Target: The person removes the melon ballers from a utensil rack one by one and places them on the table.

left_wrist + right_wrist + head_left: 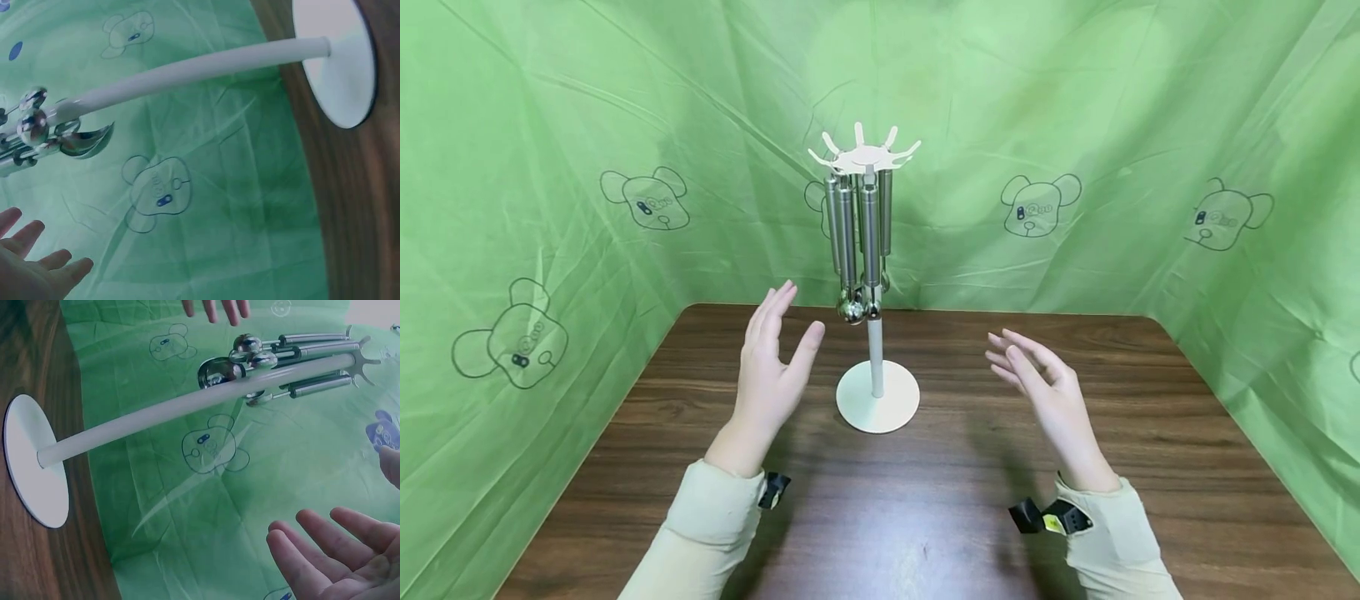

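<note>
A white stand (876, 354) with a round base (898, 408) and a ring of upturned hooks (865, 156) rises from the table. From the hooks hang several shiny metal utensils (870, 233) with tube-like handles and rounded, spoon-like bowls (222, 373) at their lower ends. My left hand (767, 367) is raised to the left of the post, fingers extended and thumb spread, holding nothing. On the other side, farther from the stand, my right hand (1056, 396) hovers with relaxed, slightly bent fingers and nothing in it. Both hands are apart from the stand.
The dark wood-grain table (955, 517) lies beneath the hands. Green cloth (955, 92) printed with bear-head outlines encloses it at the back and both sides. Small dark devices, one at the left cuff (772, 490) and one at the right cuff (1067, 517), sit on the sleeves.
</note>
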{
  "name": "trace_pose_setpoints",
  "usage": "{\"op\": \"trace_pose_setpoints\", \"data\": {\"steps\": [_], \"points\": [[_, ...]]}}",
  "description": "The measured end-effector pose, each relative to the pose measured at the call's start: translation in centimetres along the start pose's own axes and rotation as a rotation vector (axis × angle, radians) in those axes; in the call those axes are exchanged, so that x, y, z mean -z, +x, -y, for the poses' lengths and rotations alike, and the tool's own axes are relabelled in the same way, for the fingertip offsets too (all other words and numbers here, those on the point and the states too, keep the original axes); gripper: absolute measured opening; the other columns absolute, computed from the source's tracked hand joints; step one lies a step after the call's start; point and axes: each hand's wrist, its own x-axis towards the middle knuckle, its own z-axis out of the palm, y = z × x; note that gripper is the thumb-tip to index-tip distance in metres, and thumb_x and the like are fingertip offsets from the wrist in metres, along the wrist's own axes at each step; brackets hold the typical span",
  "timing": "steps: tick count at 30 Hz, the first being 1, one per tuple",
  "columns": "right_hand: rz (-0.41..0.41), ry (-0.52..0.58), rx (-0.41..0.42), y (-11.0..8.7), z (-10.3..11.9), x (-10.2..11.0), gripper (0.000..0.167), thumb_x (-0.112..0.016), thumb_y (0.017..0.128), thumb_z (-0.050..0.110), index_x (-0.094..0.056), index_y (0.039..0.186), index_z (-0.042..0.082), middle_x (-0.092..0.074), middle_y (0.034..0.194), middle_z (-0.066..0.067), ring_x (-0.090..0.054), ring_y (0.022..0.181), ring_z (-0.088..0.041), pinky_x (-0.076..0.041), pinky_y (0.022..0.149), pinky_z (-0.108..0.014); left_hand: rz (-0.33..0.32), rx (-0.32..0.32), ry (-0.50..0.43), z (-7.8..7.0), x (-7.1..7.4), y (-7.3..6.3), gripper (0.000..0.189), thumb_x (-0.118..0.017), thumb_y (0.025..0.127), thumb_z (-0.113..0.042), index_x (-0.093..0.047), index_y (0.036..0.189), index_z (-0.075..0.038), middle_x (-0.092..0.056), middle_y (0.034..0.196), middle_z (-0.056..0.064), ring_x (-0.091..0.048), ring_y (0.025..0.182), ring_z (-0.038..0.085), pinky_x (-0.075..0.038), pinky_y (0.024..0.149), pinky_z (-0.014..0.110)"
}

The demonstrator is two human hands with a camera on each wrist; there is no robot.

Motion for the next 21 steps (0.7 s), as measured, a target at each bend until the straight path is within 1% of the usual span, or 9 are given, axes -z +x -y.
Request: {"op": "trace_pose_setpoints", "data": {"steps": [4, 7, 12, 16, 19, 21], "points": [[0.01, -0.029, -0.022, 0.6, 0.7, -0.3, 0.041, -0.054, 0.102, 0.025, -0.055, 0.136, 0.001, -0.067, 0.129, -0.009, -0.069, 0.111, -0.019, -0.054, 0.094, -0.032, -0.024, -0.035, -0.001, -0.5, 0.5, 1.6, 0.051, -0.062, 0.097, -0.027, -0.05, 0.143, -0.006, -0.048, 0.151, 0.009, -0.033, 0.147, 0.027, -0.024, 0.119, 0.053], [0.022, -0.035, -0.015, 1.0, 1.1, -0.6, 0.041, -0.055, 0.102, 0.025, -0.056, 0.135, 0.001, -0.067, 0.129, -0.012, -0.07, 0.11, -0.02, -0.055, 0.093, -0.033, -0.054, -0.073, -0.005, -0.8, 0.8, 2.8, 0.049, -0.062, 0.097, -0.025, -0.052, 0.14, -0.005, -0.051, 0.149, 0.009, -0.036, 0.146, 0.026, -0.026, 0.119, 0.05], [0.038, -0.025, 0.002, 1.7, 1.8, -1.0, 0.039, -0.056, 0.102, 0.024, -0.057, 0.133, 0.0, -0.071, 0.121, -0.009, -0.071, 0.106, -0.021, -0.055, 0.092, -0.036, -0.1, -0.141, -0.021, -1.2, 1.2, 4.7, 0.046, -0.063, 0.096, -0.023, -0.055, 0.137, -0.003, -0.054, 0.146, 0.01, -0.04, 0.144, 0.025, -0.028, 0.12, 0.043], [0.047, -0.041, 0.012, 2.2, 2.4, -1.4, 0.039, -0.057, 0.101, 0.024, -0.059, 0.131, -0.001, -0.073, 0.117, -0.006, -0.072, 0.104, -0.021, -0.056, 0.091, -0.035, -0.116, -0.193, -0.023, -2.0, 1.4, 6.3, 0.046, -0.06, 0.097, -0.026, -0.055, 0.136, -0.001, -0.055, 0.144, 0.012, -0.041, 0.143, 0.025, -0.029, 0.119, 0.041], [0.058, -0.053, 0.017, 2.8, 3.0, -1.7, 0.039, -0.058, 0.101, 0.025, -0.059, 0.131, -0.001, -0.073, 0.115, -0.008, -0.073, 0.101, -0.021, -0.056, 0.09, -0.035, -0.123, -0.227, -0.028, -2.7, 1.5, 7.7, 0.046, -0.057, 0.098, -0.027, -0.055, 0.136, 0.0, -0.055, 0.144, 0.012, -0.043, 0.141, 0.022, -0.033, 0.116, 0.039], [0.064, -0.066, 0.022, 3.2, 3.4, -2.0, 0.039, -0.058, 0.1, 0.026, -0.06, 0.13, 0.0, -0.073, 0.115, -0.012, -0.073, 0.1, -0.02, -0.057, 0.09, -0.035, -0.124, -0.247, -0.036, -3.1, 1.6, 8.5, 0.046, -0.055, 0.099, -0.026, -0.054, 0.136, 0.001, -0.055, 0.143, 0.013, -0.045, 0.139, 0.021, -0.038, 0.112, 0.039]]}}
